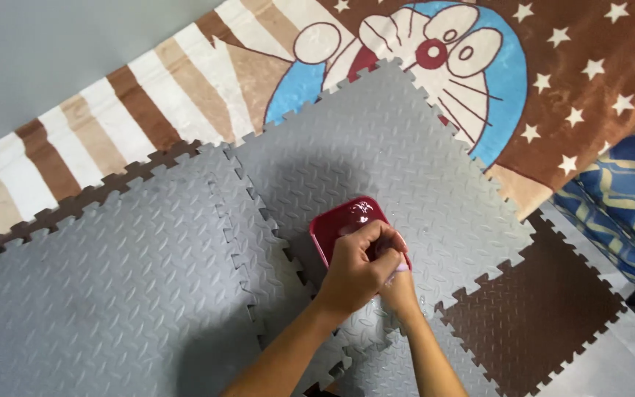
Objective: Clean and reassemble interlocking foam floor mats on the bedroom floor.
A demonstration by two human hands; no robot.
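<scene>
A dark red, glossy square dish [347, 220] with rounded corners sits on a grey foam mat [376, 140]. My left hand [358, 266] is curled into a closed fist over the dish's near right corner, hiding that part of it. My right hand [400, 288] lies just under and to the right of the left hand, mostly covered by it. A small pale purple bit [403, 268] shows between the two hands; I cannot tell what it is or which hand holds it.
Grey interlocking foam mats [112, 265] cover the floor, with a brown mat tile [531, 309] at the right. A brown star-patterned blanket with a blue cartoon cat [435, 51] lies behind. A blue patterned cloth [619, 198] is at the far right.
</scene>
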